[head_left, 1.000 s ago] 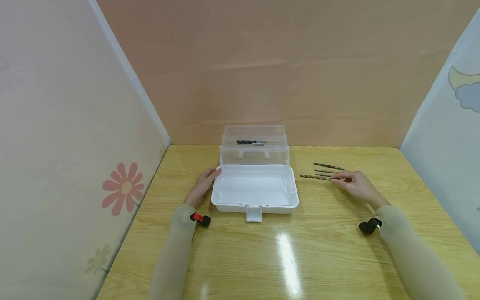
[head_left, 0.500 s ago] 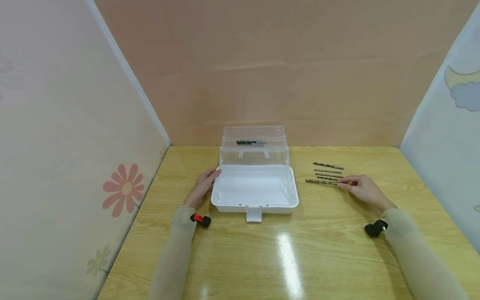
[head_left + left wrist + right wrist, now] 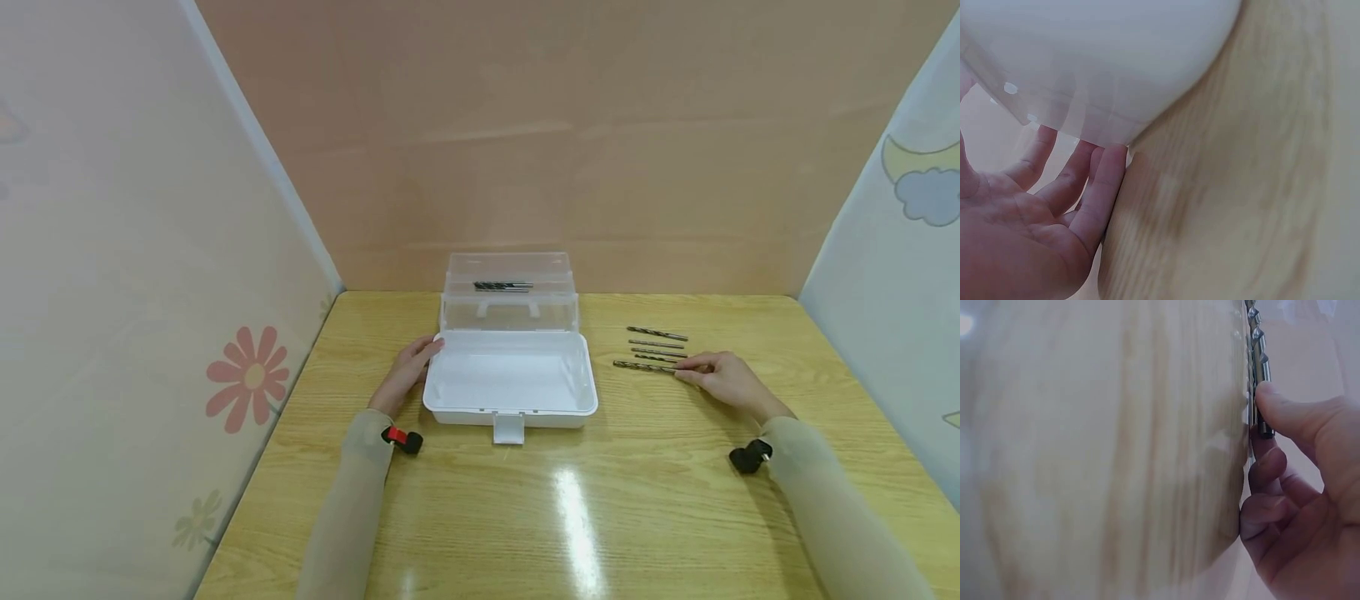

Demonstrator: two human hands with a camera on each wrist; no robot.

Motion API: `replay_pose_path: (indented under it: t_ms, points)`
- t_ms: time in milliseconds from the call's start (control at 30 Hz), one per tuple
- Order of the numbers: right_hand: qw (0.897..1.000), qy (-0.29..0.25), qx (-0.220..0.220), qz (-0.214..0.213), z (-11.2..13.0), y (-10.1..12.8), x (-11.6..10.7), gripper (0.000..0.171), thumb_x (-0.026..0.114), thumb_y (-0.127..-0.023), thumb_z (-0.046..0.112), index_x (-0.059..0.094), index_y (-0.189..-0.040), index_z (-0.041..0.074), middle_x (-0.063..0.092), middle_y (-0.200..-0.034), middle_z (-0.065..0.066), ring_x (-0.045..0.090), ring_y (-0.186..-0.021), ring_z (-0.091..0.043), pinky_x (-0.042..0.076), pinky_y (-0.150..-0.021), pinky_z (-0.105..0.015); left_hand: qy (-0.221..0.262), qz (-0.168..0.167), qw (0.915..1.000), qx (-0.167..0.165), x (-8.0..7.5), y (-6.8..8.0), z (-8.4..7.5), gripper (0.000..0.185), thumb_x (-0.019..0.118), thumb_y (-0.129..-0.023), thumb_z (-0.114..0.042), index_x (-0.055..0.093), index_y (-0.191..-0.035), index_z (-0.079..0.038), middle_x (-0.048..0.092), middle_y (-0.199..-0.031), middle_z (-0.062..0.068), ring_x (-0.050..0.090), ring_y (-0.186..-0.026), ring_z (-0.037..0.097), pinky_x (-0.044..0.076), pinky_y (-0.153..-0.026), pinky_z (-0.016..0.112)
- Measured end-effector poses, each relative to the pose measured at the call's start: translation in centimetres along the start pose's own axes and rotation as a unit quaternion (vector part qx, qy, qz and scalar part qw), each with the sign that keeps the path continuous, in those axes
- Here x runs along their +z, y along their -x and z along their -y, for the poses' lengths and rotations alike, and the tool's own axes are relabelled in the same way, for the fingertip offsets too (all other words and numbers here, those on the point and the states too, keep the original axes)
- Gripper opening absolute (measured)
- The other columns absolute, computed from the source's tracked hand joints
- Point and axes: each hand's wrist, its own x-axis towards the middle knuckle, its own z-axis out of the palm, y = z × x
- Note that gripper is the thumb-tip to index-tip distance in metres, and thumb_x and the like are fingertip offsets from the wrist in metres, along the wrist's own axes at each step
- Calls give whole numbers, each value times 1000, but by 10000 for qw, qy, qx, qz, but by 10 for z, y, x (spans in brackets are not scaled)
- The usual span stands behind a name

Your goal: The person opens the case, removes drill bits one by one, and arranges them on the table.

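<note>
In the head view a white plastic toolbox (image 3: 450,417) lies with its clear lid (image 3: 510,262) folded back. My left hand (image 3: 408,373) holds its left side, thumb at the rim. From the left wrist view, several fingers (image 3: 1105,187) touch the box's outer wall. On the right, my right hand (image 3: 726,383) pinches the shank end of a long drill bit (image 3: 643,366) between thumb and fingertips. The bit lies low at the tabletop, nearest of a row of drill bits (image 3: 657,334). Its dark shank (image 3: 1265,425) shows under the thumb in the right wrist view.
Several drill bits (image 3: 502,286) are grouped in the opened lid area behind the box. The front latch (image 3: 508,429) hangs down toward me. The wooden table (image 3: 480,517) meets a fabric backdrop (image 3: 675,208) at the back, with patterned side panels left and right.
My right hand has drawn the long drill bit toward me and slightly right, leaving it in front of the other bits. The left hand and box have stayed put.
</note>
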Motion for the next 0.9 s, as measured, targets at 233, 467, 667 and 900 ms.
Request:
replay_pose_path:
  t_ms: [233,467,667,900]
  points:
    - [10000,16,-95,-6,0,-1,1,38,65,-108,31,75,-131,2,63,-139,-35,65,-116,-46,54,-87,-48,-1,3,10000,48,-1,1,1,77,61,-103,-60,44,-160,-11,54,-157,13,55,-140,30,48,-118,47]
    - [10000,-59,-68,17,-1,-1,2,40,65,-109,31,74,-132,1,62,-140,-36,64,-118,-50,53,-95,-63,-6,-3,10000,71,0,3,-1,76,60,-105,-58,45,-160,-8,56,-155,16,57,-136,29,53,-110,41]
    - [9999,-78,-59,31,-2,-2,2,42,65,-108,34,73,-133,1,64,-138,-34,64,-118,-49,53,-95,-65,-32,9,9999,95,0,1,0,77,60,-104,-60,45,-160,-9,56,-155,16,58,-135,28,54,-107,36]
    - [9999,-124,-22,14,-3,-2,3,40,66,-108,33,73,-132,2,63,-140,-34,58,-128,-55,48,-102,-70,44,44,10000,50,-1,2,0,78,62,-103,-59,44,-161,-9,54,-157,15,55,-140,30,49,-116,46]
